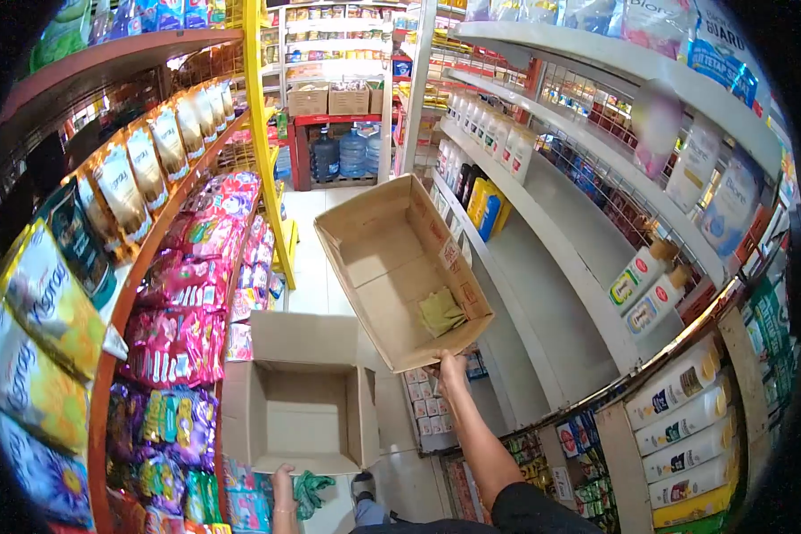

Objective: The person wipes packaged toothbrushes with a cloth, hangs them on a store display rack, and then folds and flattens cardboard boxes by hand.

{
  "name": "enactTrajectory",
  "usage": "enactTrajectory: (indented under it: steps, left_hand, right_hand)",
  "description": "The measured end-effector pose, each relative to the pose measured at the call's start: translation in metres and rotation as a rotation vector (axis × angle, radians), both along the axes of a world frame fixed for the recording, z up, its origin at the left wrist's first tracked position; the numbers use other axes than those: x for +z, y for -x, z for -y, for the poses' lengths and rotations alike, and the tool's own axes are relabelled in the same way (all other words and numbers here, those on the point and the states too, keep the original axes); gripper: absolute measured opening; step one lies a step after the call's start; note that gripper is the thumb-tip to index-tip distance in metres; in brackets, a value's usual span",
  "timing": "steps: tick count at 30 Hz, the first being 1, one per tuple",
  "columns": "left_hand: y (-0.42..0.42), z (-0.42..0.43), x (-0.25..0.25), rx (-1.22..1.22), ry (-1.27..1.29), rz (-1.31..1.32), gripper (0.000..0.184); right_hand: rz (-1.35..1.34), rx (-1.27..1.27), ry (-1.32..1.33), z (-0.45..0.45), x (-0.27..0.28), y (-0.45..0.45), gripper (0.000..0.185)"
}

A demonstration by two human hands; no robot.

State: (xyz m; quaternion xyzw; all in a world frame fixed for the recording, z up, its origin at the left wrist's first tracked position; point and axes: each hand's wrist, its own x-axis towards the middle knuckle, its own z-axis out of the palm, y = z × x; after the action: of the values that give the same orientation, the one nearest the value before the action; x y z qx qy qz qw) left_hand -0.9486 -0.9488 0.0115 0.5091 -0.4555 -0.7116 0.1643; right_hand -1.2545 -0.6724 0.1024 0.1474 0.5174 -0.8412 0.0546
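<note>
My right hand is closed on the near lower edge of a brown cardboard box, which is tilted with its open top toward me. Inside that box lies a crumpled yellow-green cloth. A second cardboard box, flaps spread, stands open and bare inside at the lower middle. My left hand is curled at this box's near rim and appears to grip it. Just right of that hand is a dark green cloth; whether the hand touches it, I cannot tell.
Left shelves carry pouches and pink packets. Along the right, white shelves hold bottles and hanging tubes. A yellow ladder-like frame borders the tiled aisle. Water jugs stand at the far end.
</note>
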Motion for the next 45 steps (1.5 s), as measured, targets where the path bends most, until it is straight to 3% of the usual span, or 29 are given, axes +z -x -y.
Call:
enactTrajectory:
  steps: [2, 4, 7, 8, 11, 14, 16, 20, 23, 24, 26, 28, 30, 36, 38, 40, 42, 43, 44, 45]
  left_hand:
    - [0.011, 0.032, 0.012, -0.059, 0.072, -0.004, 0.021]
    - [0.018, 0.063, 0.007, -0.111, 0.141, 0.000, 0.019]
    - [0.036, 0.074, 0.002, -0.102, -0.113, -0.336, 0.014]
    - [0.041, 0.062, 0.031, -0.097, -0.112, -0.333, 0.014]
    - [0.052, 0.033, 0.113, -0.113, -0.287, -0.353, 0.011]
    - [0.050, 0.045, 0.080, -0.076, -0.204, -0.453, 0.011]
    - [0.050, 0.056, 0.062, -0.094, -0.329, -0.499, 0.012]
    - [0.076, 0.051, 0.102, -0.138, -0.285, -0.480, 0.019]
    - [0.097, 0.045, 0.149, -0.229, -0.215, -0.473, 0.009]
    - [0.105, 0.041, 0.162, -0.244, -0.297, -0.508, 0.009]
    - [0.114, 0.039, 0.173, -0.263, -0.374, -0.543, 0.009]
    - [0.123, 0.042, 0.176, -0.304, -0.343, -0.638, 0.009]
    - [0.114, 0.016, 0.212, -0.382, -0.380, -0.658, 0.008]
    - [0.096, -0.022, 0.216, -0.310, -0.071, -0.475, 0.007]
    - [0.093, -0.024, 0.200, -0.324, -0.007, -0.450, 0.007]
    - [0.089, -0.035, 0.199, -0.348, 0.056, -0.425, 0.006]
    - [0.079, -0.058, 0.210, -0.362, 0.063, -0.358, 0.008]
    - [0.076, -0.066, 0.202, -0.415, 0.096, -0.397, 0.011]
    - [0.077, -0.053, 0.157, -0.404, -0.050, -0.493, 0.017]
    - [0.076, -0.055, 0.149, -0.415, -0.026, -0.418, 0.019]
  right_hand:
    - [0.003, -0.083, -0.222, 0.017, -0.012, 0.020, 0.027]
    - [0.064, -0.108, -0.281, 0.029, -0.027, 0.031, 0.023]
    - [0.214, -0.053, -0.324, 0.040, -0.027, 0.027, 0.025]
    - [0.217, -0.048, -0.324, 0.042, -0.033, 0.026, 0.025]
    - [0.323, -0.075, -0.172, 0.040, -0.061, 0.014, 0.032]
    - [0.337, -0.062, -0.138, 0.034, -0.074, -0.021, 0.032]
    - [0.389, -0.039, -0.150, 0.027, -0.079, -0.043, 0.032]
    - [0.460, 0.038, -0.203, 0.017, -0.039, -0.094, 0.033]
    - [0.349, 0.188, -0.123, 0.017, -0.070, -0.134, 0.037]
    - [0.347, 0.201, -0.031, 0.024, -0.055, -0.154, 0.037]
    - [0.417, 0.287, -0.022, 0.040, -0.039, -0.188, 0.034]
    - [0.605, 0.355, 0.108, 0.057, -0.067, -0.210, 0.027]
    - [0.627, 0.419, 0.064, 0.069, -0.074, -0.232, 0.026]
    - [0.853, 0.709, 0.090, 0.085, -0.124, -0.278, 0.028]
    - [0.680, 0.755, 0.235, 0.067, -0.126, -0.304, 0.026]
    - [0.789, 0.715, 0.220, 0.065, -0.160, -0.300, 0.028]
    - [0.585, 0.791, 0.045, 0.049, -0.177, -0.290, 0.032]
    - [0.684, 0.816, 0.137, 0.044, -0.209, -0.279, 0.034]
    - [0.682, 0.777, 0.147, 0.040, -0.200, -0.278, 0.034]
    - [0.636, 0.631, 0.247, 0.037, -0.180, -0.271, 0.036]
